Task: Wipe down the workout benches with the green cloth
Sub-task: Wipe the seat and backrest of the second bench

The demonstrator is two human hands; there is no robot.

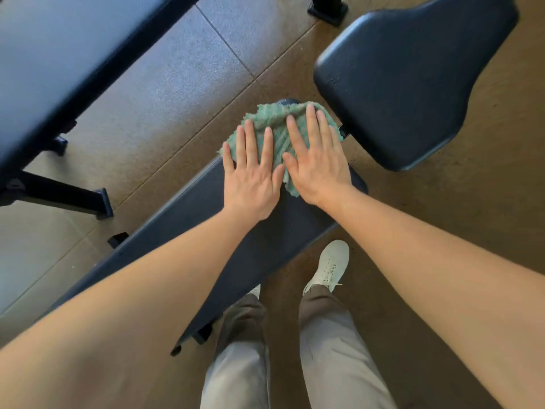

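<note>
A green cloth (275, 125) lies bunched over the far end of a long dark bench pad (206, 231) that runs diagonally through the middle of the view. My left hand (250, 178) lies flat with spread fingers, fingertips on the cloth's left edge and palm on the pad. My right hand (317, 163) presses flat on the cloth's right half, fingers extended. Neither hand curls around the cloth. A wider dark seat pad (413, 84) sits just beyond the cloth at the upper right.
A second dark bench (59, 54) fills the upper left, with its black metal foot (100, 205) on the brown rubber floor tiles. My legs in beige trousers and a white shoe (330, 267) stand to the right of the long pad.
</note>
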